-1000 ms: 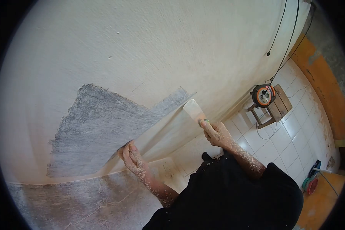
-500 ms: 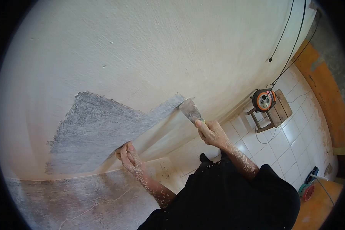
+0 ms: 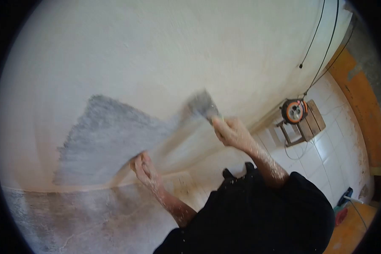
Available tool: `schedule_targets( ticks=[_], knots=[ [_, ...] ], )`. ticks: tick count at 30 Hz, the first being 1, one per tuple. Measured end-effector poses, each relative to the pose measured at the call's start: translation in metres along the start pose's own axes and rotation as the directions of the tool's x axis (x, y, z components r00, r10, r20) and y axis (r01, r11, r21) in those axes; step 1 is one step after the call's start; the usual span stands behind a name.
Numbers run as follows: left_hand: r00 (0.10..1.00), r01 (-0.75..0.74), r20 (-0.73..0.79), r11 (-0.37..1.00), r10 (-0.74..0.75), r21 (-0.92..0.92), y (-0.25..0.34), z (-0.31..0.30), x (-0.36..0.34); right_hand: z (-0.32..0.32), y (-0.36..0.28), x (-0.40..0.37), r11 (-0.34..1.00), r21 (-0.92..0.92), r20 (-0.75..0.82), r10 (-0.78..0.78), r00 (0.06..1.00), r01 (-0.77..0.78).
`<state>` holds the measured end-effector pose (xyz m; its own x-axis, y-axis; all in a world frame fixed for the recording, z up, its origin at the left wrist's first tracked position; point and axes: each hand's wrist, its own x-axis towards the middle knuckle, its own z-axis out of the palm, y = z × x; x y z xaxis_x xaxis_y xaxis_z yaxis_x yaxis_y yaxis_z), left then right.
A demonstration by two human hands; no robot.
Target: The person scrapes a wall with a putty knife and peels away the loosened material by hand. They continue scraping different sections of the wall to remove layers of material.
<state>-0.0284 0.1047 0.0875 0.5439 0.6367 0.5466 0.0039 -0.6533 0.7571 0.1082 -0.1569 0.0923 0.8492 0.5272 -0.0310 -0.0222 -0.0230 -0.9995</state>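
My right hand (image 3: 230, 132) is closed round the handle of a scraper (image 3: 204, 103) with a wide metal blade, blurred by motion. Its blade is at the pale wall (image 3: 156, 51), at the upper right end of a rough grey patch (image 3: 110, 131) where the paint is off. Lower down, my left hand (image 3: 147, 171) has its fingers curled at the patch's lower edge, by the wall. A dark edge shows beside those fingers, but what they hold, if anything, is hidden. Pale flakes cover both hands and forearms.
An orange and black cable reel (image 3: 294, 111) sits on a small wooden stool (image 3: 312, 120) at the right, over the tiled floor (image 3: 321, 152). Black cables (image 3: 326, 51) hang above it. A bare, stained band (image 3: 72, 216) runs along the lower left.
My right hand has moved slightly up and left with the scraper, whose blade is now blurred. The left hand stays at nearly the same place. The view has shifted slightly.
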Motion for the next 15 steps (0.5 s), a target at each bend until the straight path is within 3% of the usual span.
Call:
schedule_targets(
  ticks=[2,4,6,9,15],
  knots=[
    [1.0,-0.009,-0.029,0.992,0.005,-0.13,-0.016,0.007,-0.004,-0.003,0.02,0.008,0.999,0.01,0.018,0.031,0.999,-0.031],
    [0.979,0.148,0.151,0.985,-0.133,-0.092,0.002,0.023,-0.018,0.004,0.043,-0.003,0.983,0.135,0.051,0.117,0.992,-0.123],
    [0.905,0.282,0.359,0.954,-0.229,-0.102,0.014,0.048,-0.045,0.003,0.05,-0.005,0.98,0.155,0.07,0.111,0.991,-0.12],
    [0.737,0.329,0.662,0.928,-0.135,-0.177,0.033,0.085,-0.083,0.002,0.051,-0.006,0.983,0.144,0.076,0.106,0.991,-0.116],
    [0.63,0.663,0.736,0.664,-0.246,-0.345,0.054,0.127,-0.119,-0.004,0.059,-0.007,0.97,0.204,0.127,0.105,0.986,-0.129]
  ],
)
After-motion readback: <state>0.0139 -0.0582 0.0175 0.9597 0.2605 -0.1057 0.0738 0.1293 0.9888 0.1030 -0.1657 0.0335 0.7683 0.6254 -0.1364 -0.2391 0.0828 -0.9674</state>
